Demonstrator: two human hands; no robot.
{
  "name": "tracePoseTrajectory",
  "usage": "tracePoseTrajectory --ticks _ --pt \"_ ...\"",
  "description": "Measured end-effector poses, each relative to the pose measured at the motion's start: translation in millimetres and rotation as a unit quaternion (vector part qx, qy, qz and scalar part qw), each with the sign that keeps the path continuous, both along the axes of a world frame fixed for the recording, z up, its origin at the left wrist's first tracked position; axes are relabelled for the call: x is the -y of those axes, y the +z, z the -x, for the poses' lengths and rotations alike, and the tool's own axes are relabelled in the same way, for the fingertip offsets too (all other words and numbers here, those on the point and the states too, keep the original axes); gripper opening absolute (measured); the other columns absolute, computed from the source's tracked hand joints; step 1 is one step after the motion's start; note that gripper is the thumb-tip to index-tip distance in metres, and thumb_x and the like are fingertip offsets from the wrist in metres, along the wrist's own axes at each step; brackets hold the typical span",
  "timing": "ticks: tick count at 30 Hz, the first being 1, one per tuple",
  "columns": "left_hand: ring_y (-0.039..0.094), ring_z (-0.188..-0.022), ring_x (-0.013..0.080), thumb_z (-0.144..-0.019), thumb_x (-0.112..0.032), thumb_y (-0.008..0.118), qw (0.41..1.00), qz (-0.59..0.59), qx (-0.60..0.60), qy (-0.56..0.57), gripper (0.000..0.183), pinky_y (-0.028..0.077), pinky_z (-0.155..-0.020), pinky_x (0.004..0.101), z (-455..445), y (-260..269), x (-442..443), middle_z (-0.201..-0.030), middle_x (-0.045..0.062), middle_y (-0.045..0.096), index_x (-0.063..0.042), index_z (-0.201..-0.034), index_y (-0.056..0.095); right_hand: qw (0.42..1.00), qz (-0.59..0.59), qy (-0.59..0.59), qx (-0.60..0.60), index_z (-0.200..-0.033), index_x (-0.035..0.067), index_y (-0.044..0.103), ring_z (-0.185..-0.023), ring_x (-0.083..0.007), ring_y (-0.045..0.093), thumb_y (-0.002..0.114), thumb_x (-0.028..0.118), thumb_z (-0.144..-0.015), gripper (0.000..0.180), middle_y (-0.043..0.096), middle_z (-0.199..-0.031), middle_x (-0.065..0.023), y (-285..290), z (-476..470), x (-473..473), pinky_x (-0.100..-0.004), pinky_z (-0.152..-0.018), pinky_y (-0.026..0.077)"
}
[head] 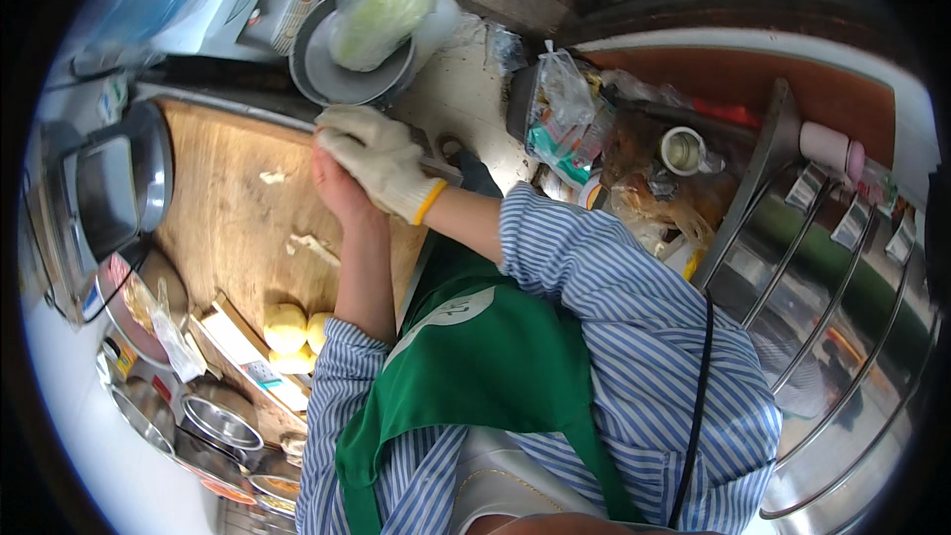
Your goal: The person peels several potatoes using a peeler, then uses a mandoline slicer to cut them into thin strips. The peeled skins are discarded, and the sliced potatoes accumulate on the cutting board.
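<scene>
My hands meet over the edge of a wooden worktop (215,193). My right hand (375,156) wears a white knitted glove with a yellow cuff and lies across my bare left hand (334,182). The glove hides most of the left fingers, and I cannot make out anything held between the hands. Thin pale scraps (316,247) lie on the wood close to my left wrist. Beside my left forearm sit several yellow, peeled round vegetables, likely potatoes (286,327). A wood-framed slicer (245,345) rests alongside them.
Beyond my hands stands a grey metal basin (301,63) with a bagged cabbage (383,15). Left are a plastic basin (156,163) and several steel bowls (223,416). On my right are a bagged refuse heap (568,119), a white mug (682,151) and curved metal bars (839,357).
</scene>
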State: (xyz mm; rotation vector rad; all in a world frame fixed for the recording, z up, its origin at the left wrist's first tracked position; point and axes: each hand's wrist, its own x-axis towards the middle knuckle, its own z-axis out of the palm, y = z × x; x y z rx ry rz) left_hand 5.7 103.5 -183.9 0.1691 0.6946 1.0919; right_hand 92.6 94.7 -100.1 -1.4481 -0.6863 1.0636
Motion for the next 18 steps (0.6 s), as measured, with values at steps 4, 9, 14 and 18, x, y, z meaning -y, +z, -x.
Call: tracePoseTrajectory --ticks 4,9,14,18 --pt "0.063 -0.102 0.0194 -0.098 -0.017 0.056 0.986 0.029 -0.126 -0.102 0.027 0.051 -0.092 0.0335 -107.0 5.5 41.5 -0.116 0.008 0.065 -0.004 -0.12 0.062 0.984 0.059 -0.162 -0.045 -0.114 0.003 0.067 -0.109 -0.0202 0.06 0.062 0.024 -0.092 0.031 0.066 -0.113 -0.0123 -33.7 -78.0 58.3 -0.0306 -0.099 0.044" --pt "0.017 -0.144 0.0229 -0.097 -0.064 0.033 0.894 0.073 -0.18 -0.403 0.075 0.012 -0.116 0.0389 -218.2 -28.0 91.6 -0.159 0.006 0.017 -0.015 -0.153 0.023 0.88 0.248 -0.132 0.382 -0.119 0.005 0.064 -0.118 -0.0233 0.056 0.059 0.035 -0.094 0.039 0.062 -0.125 -0.0118 -95.7 -240.8 156.2 -0.0326 -0.104 0.04" --pt "0.003 -0.149 0.0254 -0.095 -0.068 0.027 0.92 0.057 -0.151 -0.357 0.082 0.002 -0.119 0.0401 -230.6 -34.4 83.7 -0.162 0.009 0.007 -0.012 -0.154 0.014 0.84 0.341 -0.237 0.348 -0.134 0.005 0.053 -0.138 -0.0298 0.035 0.051 0.039 -0.096 0.052 0.043 -0.146 -0.0167 -115.6 -301.2 194.2 -0.0325 -0.114 0.026" --pt "0.025 -0.142 0.023 -0.097 -0.066 0.025 0.93 0.11 -0.174 -0.304 0.079 0.018 -0.116 0.0382 -215.9 -27.7 75.0 -0.158 0.008 0.02 -0.014 -0.155 0.015 0.934 0.172 -0.198 0.242 -0.125 0.005 0.06 -0.131 -0.0293 0.046 0.052 0.036 -0.096 0.043 0.053 -0.137 -0.0142 -81.0 -212.6 127.7 -0.0356 -0.112 0.029"
